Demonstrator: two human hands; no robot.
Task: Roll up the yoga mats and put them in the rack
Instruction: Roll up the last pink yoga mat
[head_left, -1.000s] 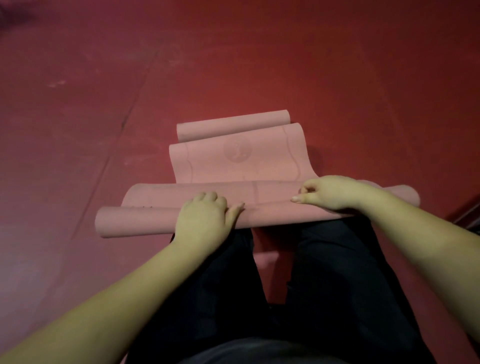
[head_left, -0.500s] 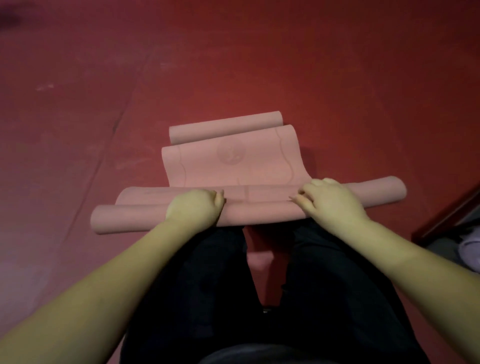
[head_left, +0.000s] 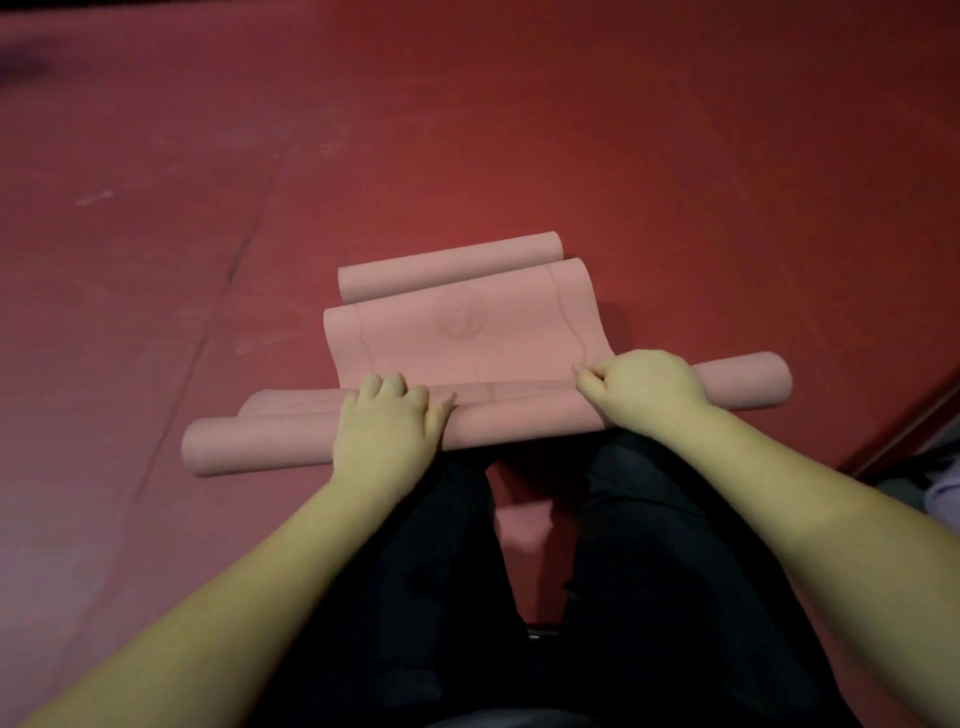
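- Nearest to us are our own legs (head_left: 649, 571) in dark trousers, kneeling or squatting on the red floor (head_left: 519, 130), with a strip of floor showing between the knees.
- Just past the knees lies the roll (head_left: 260, 441) of the pink mat (head_left: 467, 332). Its long axis runs left to right across our view, with the right end tipped a bit farther away than the left.
- Our left hand (head_left: 387, 426) sits on top of the roll left of centre, fingers curled over the far side and gripping it.
- Our right hand (head_left: 644, 392) is on the roll right of centre, fingers bent and pinching the mat right where the flat part meets the roll.
- The roll's left end sticks out well past the left hand, and the right end (head_left: 753, 384) pokes out past the right hand.
- Beyond the hands, the unrolled bit of mat stretches away from us, with a round logo on it, and its far end curls up into a small loose tube (head_left: 447, 270).
- There's plenty of open floor to the left, right and ahead.
- At lower right a dark edge (head_left: 904, 431) cuts the floor off, quite near the roll's right end.
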